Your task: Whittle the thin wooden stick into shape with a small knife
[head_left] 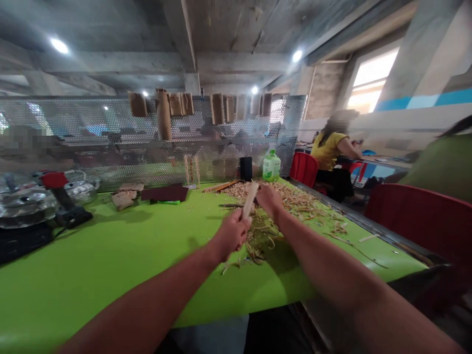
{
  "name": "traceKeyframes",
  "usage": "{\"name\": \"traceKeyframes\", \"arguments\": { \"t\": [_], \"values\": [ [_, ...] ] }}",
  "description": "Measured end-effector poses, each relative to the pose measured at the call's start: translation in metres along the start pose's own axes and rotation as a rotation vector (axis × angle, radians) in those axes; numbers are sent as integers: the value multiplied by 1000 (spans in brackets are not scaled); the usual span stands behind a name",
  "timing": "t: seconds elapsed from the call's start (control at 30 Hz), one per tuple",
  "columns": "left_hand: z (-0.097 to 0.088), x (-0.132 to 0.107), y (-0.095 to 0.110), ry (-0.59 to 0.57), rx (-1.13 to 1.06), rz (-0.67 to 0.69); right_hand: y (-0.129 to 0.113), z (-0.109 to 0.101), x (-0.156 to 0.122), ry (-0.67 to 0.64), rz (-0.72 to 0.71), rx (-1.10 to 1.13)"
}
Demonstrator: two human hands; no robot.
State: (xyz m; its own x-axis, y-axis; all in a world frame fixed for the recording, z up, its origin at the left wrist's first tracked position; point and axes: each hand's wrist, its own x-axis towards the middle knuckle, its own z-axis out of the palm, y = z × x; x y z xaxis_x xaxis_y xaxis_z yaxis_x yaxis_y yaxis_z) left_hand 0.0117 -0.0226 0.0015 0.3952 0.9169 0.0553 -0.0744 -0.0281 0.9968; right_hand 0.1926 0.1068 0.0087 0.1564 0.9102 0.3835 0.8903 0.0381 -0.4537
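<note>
My left hand (231, 233) is closed around the lower end of a pale stick of wood (250, 200), which points up and away from me. Close to the stick's upper end, my right hand (270, 200) is curled shut; whatever is inside its fingers is hidden. Curled wood shavings (306, 200) lie heaped behind and to the right of both hands, with more scattered below them. A thin dark tool (230, 205), too blurred to name, lies on the green tabletop (147, 275) just left of the stick.
A perforated metal screen (110, 157) closes the table's back. Before it stand a green bottle (272, 166), a black box (246, 168) and twisted wooden pieces (191, 171). Metal pots (27, 204) are at left. Red chairs (416, 221) and seated people are at right.
</note>
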Motion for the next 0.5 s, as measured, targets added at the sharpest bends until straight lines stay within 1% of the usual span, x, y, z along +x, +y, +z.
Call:
{"name": "traceKeyframes", "arguments": {
  "t": [0.07, 0.13, 0.17, 0.23, 0.3, 0.4, 0.5],
  "values": [
    [-13, 9, -2, 130, -5, -4, -7, 3, -1, 22, -6, -53],
    [-28, 18, -5, 235, 9, -28, -21, 8, -9, 21, -82, -93],
    [-34, 21, -5, 265, 7, -30, -28, 11, -14, 4, -136, -106],
    [-41, 25, -6, 287, -23, -11, -40, 16, -26, -40, -238, -138],
    [-42, 25, -5, 276, -70, 19, -48, 19, -36, -75, -311, -175],
    [-37, 23, -3, 244, -110, 27, -52, 20, -44, -89, -361, -220],
    [-32, 22, -1, 264, -95, 25, -52, 20, -45, -78, -374, -251]
  ]
}}
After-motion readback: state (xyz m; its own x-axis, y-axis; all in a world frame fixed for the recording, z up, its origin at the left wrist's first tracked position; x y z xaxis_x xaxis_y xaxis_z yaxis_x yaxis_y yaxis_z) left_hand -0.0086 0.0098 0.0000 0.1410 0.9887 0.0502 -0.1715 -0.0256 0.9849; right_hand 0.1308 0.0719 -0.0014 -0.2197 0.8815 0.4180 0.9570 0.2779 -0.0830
